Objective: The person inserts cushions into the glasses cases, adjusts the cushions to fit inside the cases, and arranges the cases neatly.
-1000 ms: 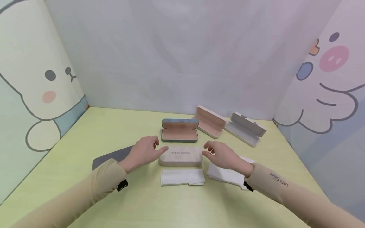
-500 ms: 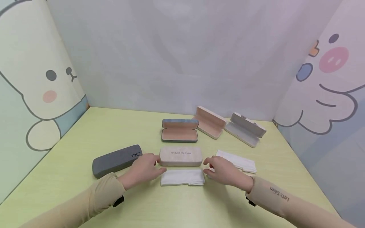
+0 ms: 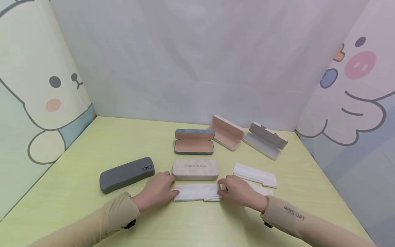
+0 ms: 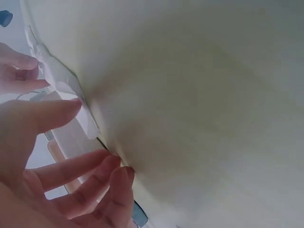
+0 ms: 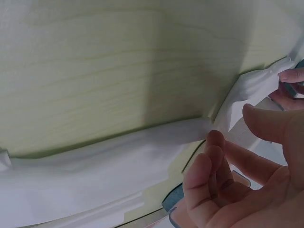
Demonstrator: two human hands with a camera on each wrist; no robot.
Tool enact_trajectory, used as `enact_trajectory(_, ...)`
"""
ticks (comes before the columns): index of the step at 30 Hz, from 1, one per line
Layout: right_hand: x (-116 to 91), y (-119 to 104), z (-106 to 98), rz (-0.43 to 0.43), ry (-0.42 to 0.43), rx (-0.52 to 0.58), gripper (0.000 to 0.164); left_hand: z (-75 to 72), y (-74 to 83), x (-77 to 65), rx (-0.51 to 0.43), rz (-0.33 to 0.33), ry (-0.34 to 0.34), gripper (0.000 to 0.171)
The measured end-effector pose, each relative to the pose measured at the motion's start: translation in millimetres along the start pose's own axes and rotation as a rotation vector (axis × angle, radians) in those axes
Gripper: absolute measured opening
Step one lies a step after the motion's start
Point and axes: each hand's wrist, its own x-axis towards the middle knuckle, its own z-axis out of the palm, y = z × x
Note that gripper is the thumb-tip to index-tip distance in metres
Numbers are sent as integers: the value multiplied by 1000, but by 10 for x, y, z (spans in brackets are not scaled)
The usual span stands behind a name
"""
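In the head view a folded white cloth (image 3: 197,192) lies flat on the table just in front of a closed pale glasses case (image 3: 195,169) with dark lettering. My left hand (image 3: 156,191) is at the cloth's left end, thumb tip over its edge. At the opposite end my right hand (image 3: 240,192) has its fingertips right at the edge. In the left wrist view the thumb (image 4: 61,111) stands apart from the bent fingers (image 4: 102,178). The right wrist view likewise has a gap between thumb (image 5: 266,121) and fingers (image 5: 209,166).
More folded white cloths (image 3: 256,175) lie on the right, partly behind my right hand. A closed dark grey glasses case (image 3: 126,174) lies at left. Behind stand opened cases: a blue one (image 3: 194,146), a pink-lined one (image 3: 226,133) and a grey-lined one (image 3: 263,142), near the back wall.
Both hands have come down and nearer to me, from beside the pale glasses case to the two ends of the white cloth. The cases and cloths have stayed put.
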Motion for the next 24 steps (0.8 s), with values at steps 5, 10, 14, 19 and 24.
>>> enact_trajectory(5,-2,-12,35,16,18,-4,15,14,8,-11,6,-1,2,23)
enact_trajectory(10,-3,-21,87,41,46,-11,9,20,18,-5,-22,-12,-3,18)
enact_trajectory(14,12,-13,137,75,80,-30,8,14,26,8,-62,-15,-7,12)
enact_trajectory(19,28,-6,186,97,96,-43,8,4,41,26,-98,-32,-8,7)
enact_trajectory(24,30,-3,207,98,112,-38,6,3,58,48,-118,-40,-8,7)
